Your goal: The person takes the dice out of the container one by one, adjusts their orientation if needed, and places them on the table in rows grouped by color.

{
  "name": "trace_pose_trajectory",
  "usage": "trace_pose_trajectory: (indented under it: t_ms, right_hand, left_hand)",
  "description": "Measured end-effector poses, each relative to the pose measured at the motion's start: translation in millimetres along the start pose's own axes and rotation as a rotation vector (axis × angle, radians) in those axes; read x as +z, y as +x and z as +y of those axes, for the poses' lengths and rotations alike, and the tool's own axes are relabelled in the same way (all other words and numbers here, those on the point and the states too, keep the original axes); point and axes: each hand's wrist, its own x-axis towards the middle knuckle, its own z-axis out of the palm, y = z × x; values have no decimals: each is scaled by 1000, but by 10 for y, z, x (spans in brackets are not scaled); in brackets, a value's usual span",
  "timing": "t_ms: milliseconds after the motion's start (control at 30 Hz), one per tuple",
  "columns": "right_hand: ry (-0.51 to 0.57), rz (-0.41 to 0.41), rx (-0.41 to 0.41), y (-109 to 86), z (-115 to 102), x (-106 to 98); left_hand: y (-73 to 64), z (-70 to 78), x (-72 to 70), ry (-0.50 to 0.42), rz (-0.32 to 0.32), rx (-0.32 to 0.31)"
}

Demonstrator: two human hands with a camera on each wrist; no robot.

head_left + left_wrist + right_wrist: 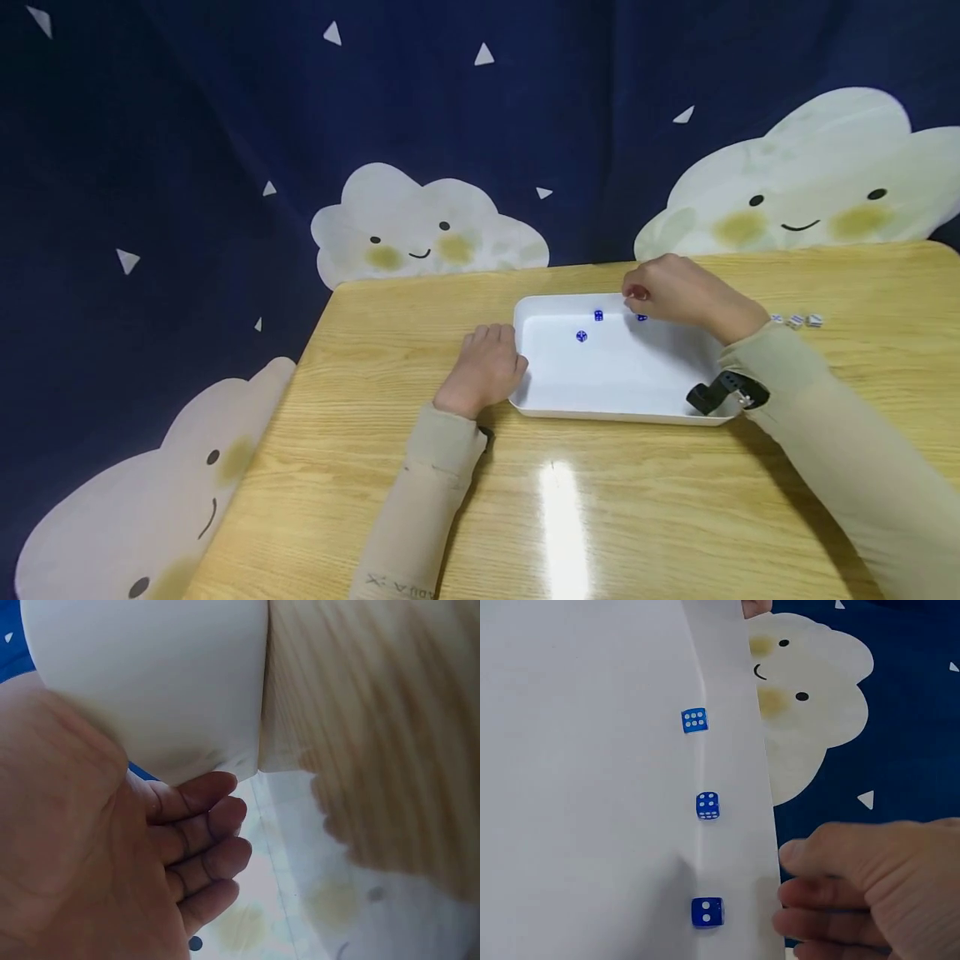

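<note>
A shallow white tray (622, 392) lies on the wooden table. My left hand (487, 364) holds its left wall; in the left wrist view the thumb goes behind the white wall and the fingers (210, 832) curl outside. My right hand (671, 292) is at the far rim, fingers loosely bent. The right wrist view shows nothing between that hand's thumb and fingers (817, 900). Three blue dice lie in the tray: one die (694, 720) showing six white dots, a middle die (707, 805) and a die (707, 913) with two dots, nearest the right hand.
Several white dice (795, 320) with blue marks sit in a row on the table (600, 508), right of the tray. Behind the table hangs a dark blue curtain (585, 125) with clouds and triangles. A black strap (723, 392) circles the right wrist, above the tray's near right corner.
</note>
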Motion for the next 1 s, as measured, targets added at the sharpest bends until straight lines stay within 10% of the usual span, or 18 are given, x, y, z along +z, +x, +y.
trace_pose_trajectory:
  t_ms: [1000]
  right_hand:
    - [47, -64, 25, -180, 181, 154]
  left_hand:
    - [10, 32, 7, -11, -8, -6]
